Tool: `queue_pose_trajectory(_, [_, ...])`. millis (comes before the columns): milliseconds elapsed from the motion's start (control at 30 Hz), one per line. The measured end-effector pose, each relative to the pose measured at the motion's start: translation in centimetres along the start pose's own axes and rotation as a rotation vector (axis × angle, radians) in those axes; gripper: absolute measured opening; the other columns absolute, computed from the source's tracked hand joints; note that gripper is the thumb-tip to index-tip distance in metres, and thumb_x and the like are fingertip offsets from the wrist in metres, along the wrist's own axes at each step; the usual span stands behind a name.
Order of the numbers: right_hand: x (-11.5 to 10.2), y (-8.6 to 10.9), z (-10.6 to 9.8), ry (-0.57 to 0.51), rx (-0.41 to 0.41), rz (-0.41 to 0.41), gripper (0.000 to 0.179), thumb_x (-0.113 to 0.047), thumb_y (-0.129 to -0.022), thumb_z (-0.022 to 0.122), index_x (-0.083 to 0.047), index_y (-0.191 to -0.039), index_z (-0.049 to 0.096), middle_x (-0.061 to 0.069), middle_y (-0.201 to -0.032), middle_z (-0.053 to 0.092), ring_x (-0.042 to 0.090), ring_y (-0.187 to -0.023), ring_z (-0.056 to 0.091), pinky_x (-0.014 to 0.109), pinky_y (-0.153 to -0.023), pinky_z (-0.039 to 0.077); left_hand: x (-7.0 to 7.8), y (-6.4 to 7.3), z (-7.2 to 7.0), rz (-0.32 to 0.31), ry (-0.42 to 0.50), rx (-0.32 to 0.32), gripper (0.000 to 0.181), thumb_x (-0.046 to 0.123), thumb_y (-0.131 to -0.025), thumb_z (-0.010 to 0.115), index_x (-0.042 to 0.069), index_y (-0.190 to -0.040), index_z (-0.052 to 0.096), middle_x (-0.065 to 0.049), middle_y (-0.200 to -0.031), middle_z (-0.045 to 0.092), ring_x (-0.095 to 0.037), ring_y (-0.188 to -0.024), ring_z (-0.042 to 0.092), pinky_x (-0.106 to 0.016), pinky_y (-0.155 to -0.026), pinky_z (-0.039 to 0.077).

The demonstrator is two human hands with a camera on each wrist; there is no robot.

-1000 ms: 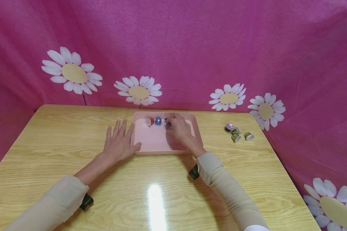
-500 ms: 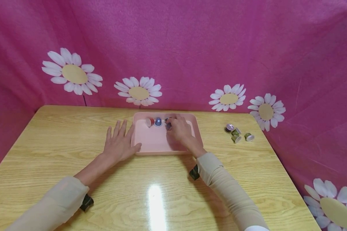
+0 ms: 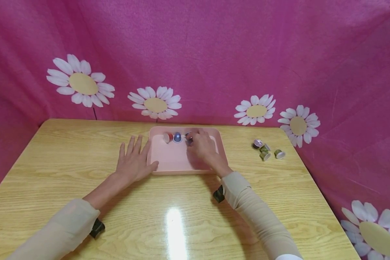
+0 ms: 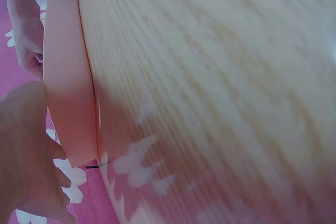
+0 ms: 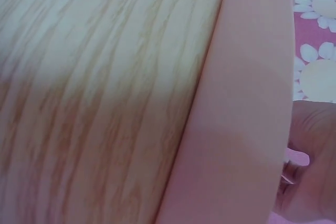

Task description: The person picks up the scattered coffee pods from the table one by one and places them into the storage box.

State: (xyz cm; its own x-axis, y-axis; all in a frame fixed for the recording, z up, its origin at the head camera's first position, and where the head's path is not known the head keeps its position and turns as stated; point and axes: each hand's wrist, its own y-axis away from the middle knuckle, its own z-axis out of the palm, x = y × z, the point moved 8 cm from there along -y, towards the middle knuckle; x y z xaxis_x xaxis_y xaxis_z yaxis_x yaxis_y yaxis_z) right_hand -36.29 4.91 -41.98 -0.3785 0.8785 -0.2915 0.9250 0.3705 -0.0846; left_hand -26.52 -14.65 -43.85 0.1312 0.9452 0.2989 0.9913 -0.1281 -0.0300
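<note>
A shallow pink tray (image 3: 172, 159) lies on the wooden table. My left hand (image 3: 134, 162) is spread with straight fingers at its left end, the thumb at the near-left corner. Over the tray's right half, my right hand (image 3: 202, 147) curls its fingers and pinches a dark coffee capsule (image 3: 188, 136), mostly hidden by the fingers. To the left of it, in a row along the back, stand a blue coffee capsule (image 3: 177, 137) and a red one (image 3: 168, 137) lying on its side. In the right wrist view the tray wall (image 5: 231, 108) hides most of the fingertips.
On the table right of the tray lie several loose coffee capsules: a dark purple one (image 3: 257, 143) and green ones, one of them (image 3: 280, 154) apart from the others. A pink flowered cloth (image 3: 195, 61) hangs behind the table. Light glares on the table's near part.
Both arms keep nearly the same place. The fingers of my right hand shift only slightly at the dark capsule; the other capsules have not moved.
</note>
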Motion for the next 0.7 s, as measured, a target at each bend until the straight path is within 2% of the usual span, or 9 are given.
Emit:
queue_pose_trajectory(100, [0.0,0.2,-0.8,0.02,0.034,-0.046,0.027,-0.011,-0.086,0.073,-0.014,-0.113,0.076,0.005,-0.114,0.065,0.022,-0.107,0.054,0.039,-0.092,0.047,0.0,0.0,0.0,-0.001,0.0,-0.004,0.088,0.052,-0.092,0.056,0.003,-0.158,0.024,-0.028,-0.162,0.011,-0.045,-0.149,-0.001,-0.064,-0.113,-0.005])
queue_pose_trajectory(167, [0.1,0.4,-1.5,0.073,0.082,-0.081,0.027,-0.014,-0.083,0.075,-0.015,-0.111,0.077,0.003,-0.102,0.069,0.022,-0.099,0.056,0.039,-0.09,0.046,0.0,0.0,0.0,-0.001,-0.003,-0.004,0.088,0.052,-0.092,0.057,0.003,-0.158,0.024,-0.029,-0.161,0.011,-0.045,-0.148,-0.001,-0.064,-0.113,-0.005])
queue_pose_trajectory(300, [0.5,0.7,-2.8,0.104,0.144,-0.111,0.035,-0.02,-0.079,0.081,-0.016,-0.114,0.076,0.004,-0.091,0.07,0.023,-0.086,0.057,0.039,-0.085,0.044,0.0,-0.1,0.1,-0.005,-0.004,-0.011,0.089,0.052,-0.092,0.057,0.003,-0.158,0.023,-0.029,-0.162,0.01,-0.045,-0.148,-0.002,-0.063,-0.114,-0.006])
queue_pose_trajectory(400, [1.4,0.8,-3.2,0.019,0.11,-0.065,0.046,-0.027,-0.079,0.084,-0.015,-0.122,0.073,0.009,-0.098,0.065,0.025,-0.088,0.055,0.04,-0.079,0.046,0.0,-0.1,0.1,-0.008,-0.003,-0.019,0.089,0.053,-0.092,0.056,0.003,-0.158,0.022,-0.028,-0.162,0.009,-0.045,-0.149,-0.004,-0.063,-0.114,-0.007])
queue_pose_trajectory(533, [2.6,1.3,-3.6,-0.071,0.054,0.018,0.05,-0.029,-0.081,0.083,-0.014,-0.127,0.069,0.013,-0.113,0.058,0.028,-0.098,0.056,0.045,-0.075,0.051,-0.1,-0.1,0.1,-0.009,0.001,-0.025,0.089,0.052,-0.092,0.056,0.003,-0.158,0.021,-0.028,-0.162,0.008,-0.045,-0.149,-0.006,-0.063,-0.113,-0.008])
queue_pose_trajectory(700, [3.9,2.0,-5.0,-0.092,0.074,0.042,0.044,-0.023,-0.085,0.079,-0.012,-0.126,0.069,0.013,-0.118,0.055,0.03,-0.103,0.057,0.048,-0.077,0.052,-0.1,0.0,0.1,-0.008,-0.008,-0.02,0.089,0.051,-0.092,0.057,0.002,-0.158,0.022,-0.029,-0.162,0.009,-0.046,-0.148,-0.003,-0.064,-0.113,-0.006])
